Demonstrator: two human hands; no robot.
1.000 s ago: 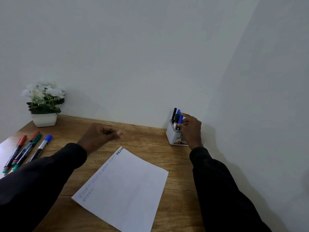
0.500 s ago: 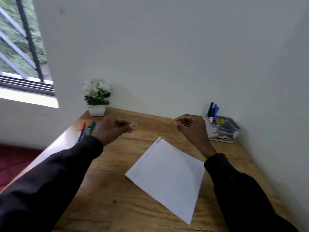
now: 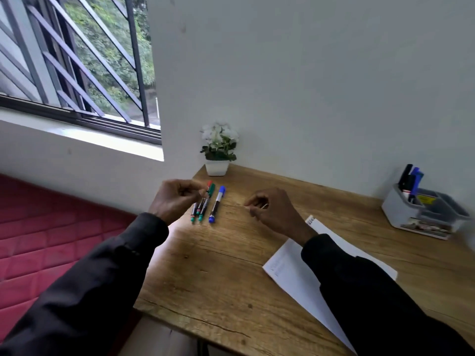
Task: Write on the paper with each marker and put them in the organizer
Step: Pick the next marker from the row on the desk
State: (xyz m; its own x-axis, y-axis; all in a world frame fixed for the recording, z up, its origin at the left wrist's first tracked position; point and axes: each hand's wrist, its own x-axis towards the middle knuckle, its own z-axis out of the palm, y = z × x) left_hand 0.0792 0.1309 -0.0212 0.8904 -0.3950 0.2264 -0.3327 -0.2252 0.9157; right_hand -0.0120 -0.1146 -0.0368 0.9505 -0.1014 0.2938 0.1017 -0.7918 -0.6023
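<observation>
Several markers lie side by side near the desk's far left corner, among them a green-capped marker and a blue-capped marker. My left hand hovers over their left side with fingers curled. Its fingertips are close to the red and green caps, and contact cannot be made out. My right hand is just right of the markers, fingers curled, holding nothing. The white paper lies partly under my right sleeve. The grey organizer stands at the far right with black and blue markers upright in it.
A white pot of white flowers stands at the desk's back left corner against the wall. The desk's left edge drops off to a red padded surface. A barred window is at upper left.
My right hand left the organizer without the blue marker and moved left past the paper. My left hand came over the loose markers. The view swung to the left.
</observation>
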